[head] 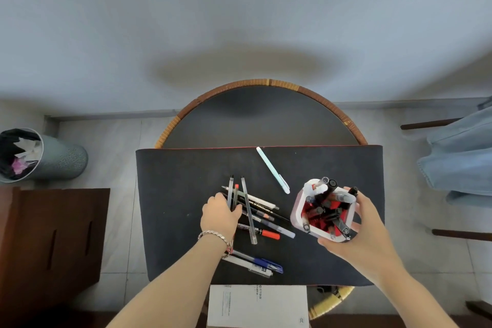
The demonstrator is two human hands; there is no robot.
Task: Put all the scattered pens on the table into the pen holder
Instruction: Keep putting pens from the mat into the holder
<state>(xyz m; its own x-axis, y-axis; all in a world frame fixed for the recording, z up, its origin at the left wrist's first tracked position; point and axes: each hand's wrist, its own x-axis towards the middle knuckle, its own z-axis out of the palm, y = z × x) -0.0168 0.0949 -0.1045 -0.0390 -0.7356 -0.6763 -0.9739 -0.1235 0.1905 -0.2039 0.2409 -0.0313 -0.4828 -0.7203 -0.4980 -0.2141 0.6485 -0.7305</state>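
A white pen holder [297, 209] with a red inside stands on the black mat [173, 168] at the right, with several pens in it. My right hand [364, 229] grips its right side and front. A pile of several pens [262, 212] lies in the mat's middle. My left hand [219, 214] rests on the pile's left edge, fingers closed around clear pens [230, 192]. A light blue pen [271, 169] lies alone farther back. A blue pen [267, 265] and a clear one lie near the front, partly under my left wrist.
The mat covers a round table with a woven rim [266, 82]. A white sheet of paper [257, 306] lies at the front edge. On the floor, a grey waste bin [53, 157] stands at left, a brown cabinet [50, 242] below it. Denim cloth [460, 157] hangs at right.
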